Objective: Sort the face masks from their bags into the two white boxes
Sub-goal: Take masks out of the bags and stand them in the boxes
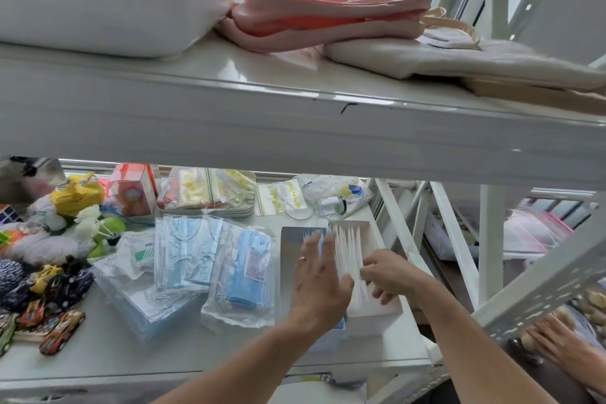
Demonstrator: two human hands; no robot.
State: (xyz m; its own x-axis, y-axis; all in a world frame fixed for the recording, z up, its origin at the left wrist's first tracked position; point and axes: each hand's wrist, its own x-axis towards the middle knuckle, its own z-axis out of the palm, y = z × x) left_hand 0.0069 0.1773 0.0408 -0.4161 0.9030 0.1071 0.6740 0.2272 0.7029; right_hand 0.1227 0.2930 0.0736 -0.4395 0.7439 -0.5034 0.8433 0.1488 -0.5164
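Note:
Two white boxes stand side by side on the shelf. The left box holds blue masks, and the right box is packed with white masks standing on edge. My left hand hovers flat with straight fingers over the seam between the boxes. To its right, my right hand reaches into the right box with curled fingers among the white masks. Clear bags of blue masks lie left of the boxes, with another bag and a flat stack beside it.
An upper shelf overhangs the work area, carrying cloth bags. Toy cars, soft toys and a yellow pack crowd the left end. Zip bags on a tray and a small jar sit behind. Another person's hand shows at lower right.

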